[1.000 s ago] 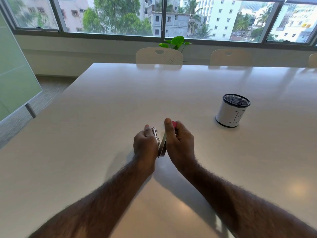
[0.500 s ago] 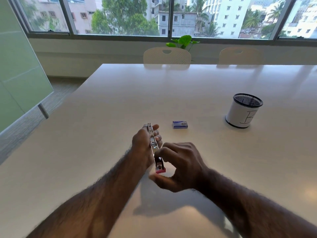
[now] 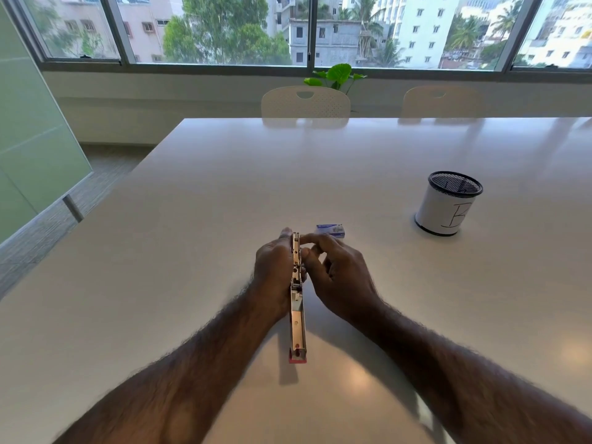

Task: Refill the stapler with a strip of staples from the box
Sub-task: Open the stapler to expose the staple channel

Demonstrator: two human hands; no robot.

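Left hand [image 3: 272, 270]: I am wrapping it around the far half of the stapler [image 3: 297, 299], closed tight on it.
Right hand [image 3: 336, 274]: I am touching the stapler's far end with my fingertips [image 3: 307, 240]. The fingers are bent, and I cannot tell if they are pinching anything.
Stapler: it is lying flat open in one long line between my hands, with the pink end [image 3: 298, 358] pointing back at me, near the desk [image 3: 192, 219].
Box [image 3: 331, 230]: the small blue box of staples is sitting on the desk just past my right hand. It is looking closed from here.
Done: I think the stapler is opened up and ready.
Left to do: I am seeing no strip of staples yet. I still need to open the box, take a strip, lay it in and shut the stapler.
Cup [image 3: 448, 203]: it is standing well away, past my right hand.
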